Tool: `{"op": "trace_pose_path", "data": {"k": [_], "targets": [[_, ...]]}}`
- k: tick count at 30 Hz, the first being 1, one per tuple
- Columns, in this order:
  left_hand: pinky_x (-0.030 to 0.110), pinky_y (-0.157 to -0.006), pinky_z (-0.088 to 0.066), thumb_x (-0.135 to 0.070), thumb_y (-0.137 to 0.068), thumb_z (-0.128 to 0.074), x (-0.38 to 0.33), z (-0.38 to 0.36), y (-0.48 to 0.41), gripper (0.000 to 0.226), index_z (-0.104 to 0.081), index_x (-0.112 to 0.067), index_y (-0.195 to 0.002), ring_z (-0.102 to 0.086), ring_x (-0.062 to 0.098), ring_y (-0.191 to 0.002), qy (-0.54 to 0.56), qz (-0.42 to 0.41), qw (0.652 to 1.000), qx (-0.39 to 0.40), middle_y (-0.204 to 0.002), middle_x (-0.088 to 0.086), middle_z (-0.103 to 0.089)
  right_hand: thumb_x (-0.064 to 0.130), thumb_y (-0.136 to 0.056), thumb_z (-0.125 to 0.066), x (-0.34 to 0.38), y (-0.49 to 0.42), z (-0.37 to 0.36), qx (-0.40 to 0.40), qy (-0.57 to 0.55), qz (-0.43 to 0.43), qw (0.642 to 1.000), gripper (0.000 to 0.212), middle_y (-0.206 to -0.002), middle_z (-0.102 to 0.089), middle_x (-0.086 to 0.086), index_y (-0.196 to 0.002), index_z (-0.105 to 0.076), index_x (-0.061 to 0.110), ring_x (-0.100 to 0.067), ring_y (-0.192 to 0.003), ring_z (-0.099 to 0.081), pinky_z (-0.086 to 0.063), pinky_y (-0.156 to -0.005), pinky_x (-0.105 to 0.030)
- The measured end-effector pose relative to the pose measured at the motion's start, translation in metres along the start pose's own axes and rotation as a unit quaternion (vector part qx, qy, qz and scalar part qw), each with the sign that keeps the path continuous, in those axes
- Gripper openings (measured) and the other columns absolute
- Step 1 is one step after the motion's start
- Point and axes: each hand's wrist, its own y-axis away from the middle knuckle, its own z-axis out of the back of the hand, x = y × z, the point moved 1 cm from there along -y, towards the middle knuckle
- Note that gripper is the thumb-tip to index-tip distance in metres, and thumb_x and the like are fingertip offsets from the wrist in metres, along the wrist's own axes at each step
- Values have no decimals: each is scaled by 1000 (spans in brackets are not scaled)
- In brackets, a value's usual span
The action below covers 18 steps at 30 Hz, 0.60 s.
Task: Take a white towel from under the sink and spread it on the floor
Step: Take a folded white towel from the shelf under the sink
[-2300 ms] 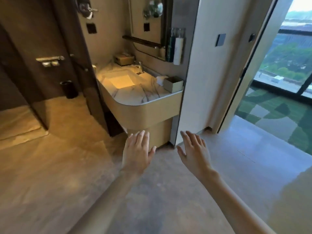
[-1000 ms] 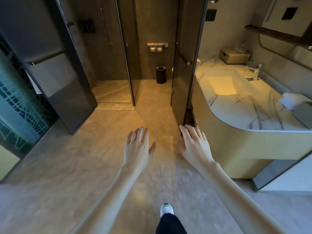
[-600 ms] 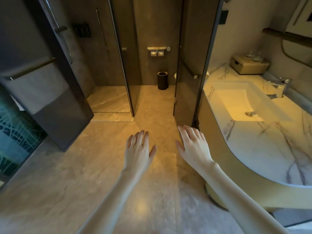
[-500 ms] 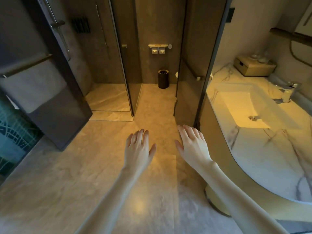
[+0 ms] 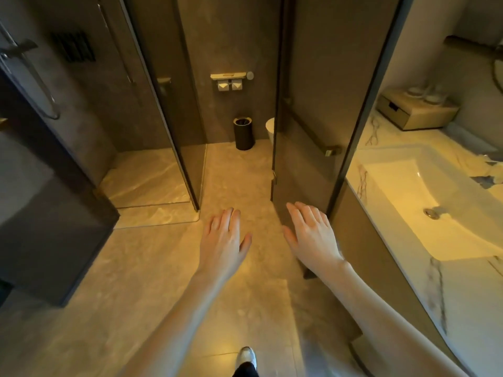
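- The white towel is not in view, so we cannot tell its long axis or which way it points. The space under the sink point(image 5: 394, 191) is hidden below the bench point(image 5: 468, 295).
- Over the last second we step closer. The sink now lies just to our right, so crouching to look under it seems next.
- Our left hand point(image 5: 221, 240) and right hand point(image 5: 313, 235) stay flat and empty above the floor point(image 5: 136, 268).

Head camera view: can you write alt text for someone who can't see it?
A person's left hand and right hand reach forward, open and empty, above a marble bathroom floor. A lit sink set in a marble counter is on the right; dark glass doors and a black bin stand ahead.
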Motion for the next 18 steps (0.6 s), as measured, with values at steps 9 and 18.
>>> {"op": "trace_pose_path", "data": {"k": [9, 18], "targets": [[40, -96, -43, -43, -88, -56, -13, -51, -135, 54, -51, -7, -127, -54, 27, -115, 61, -148, 987, 32, -128, 11, -56, 31, -84, -67, -55, -60, -21, 0, 47, -151, 987, 51, -122, -61, -13, -127, -54, 8, -28, -111, -58, -48, -93, -41], [40, -105, -38, -47, -90, -50, -115, -102, -199, 57, -48, -9, -133, -48, 23, -126, 113, -304, 943, 73, -136, 8, -52, 37, -89, -57, -136, -31, -8, 2, 88, -313, 946, 51, -133, -53, -11, -133, -46, 14, -28, -121, -51, -43, -100, -43]]}}
